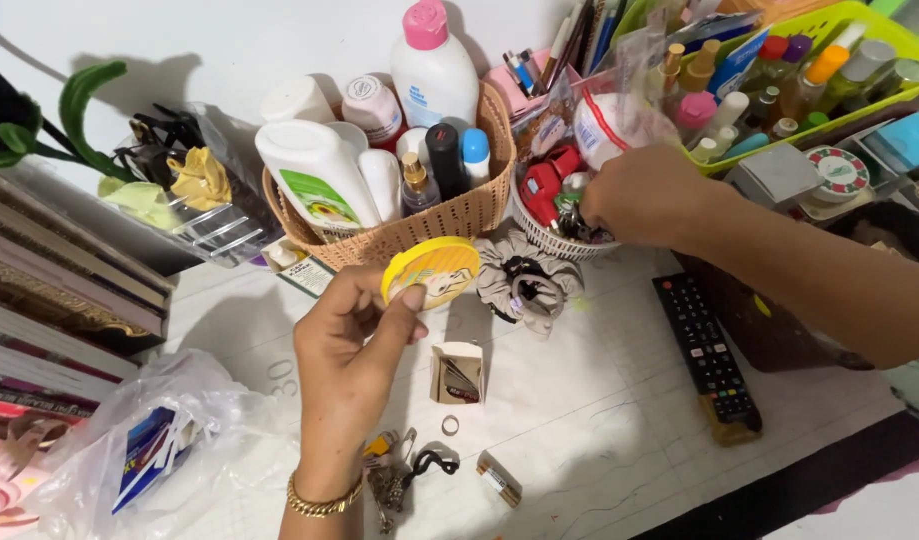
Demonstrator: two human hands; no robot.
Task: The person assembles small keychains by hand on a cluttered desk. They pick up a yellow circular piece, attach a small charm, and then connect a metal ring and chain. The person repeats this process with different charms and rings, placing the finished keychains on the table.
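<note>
My left hand [347, 365] is raised over the white tabletop [599, 400] and holds a small round yellow tin [431, 271] by its edge between thumb and fingers. My right hand [644, 195] reaches into a small white basket [545, 238] of red and metal oddments; its fingertips are hidden inside, so what they touch is unclear. A grey scrunchie [527, 283] lies just in front of that basket. Below the tin sit a small open cardboard box [456, 373], a ring [450, 425], a bunch of keys [389, 485] and a small brown tube [499, 481].
A tan woven basket [449, 215] holds white bottles and tubes. A green basket [829, 100] of small bottles stands back right. A black remote [707, 355] lies on the right. Stacked books [49, 300] line the left, with a plastic bag [149, 450] below them.
</note>
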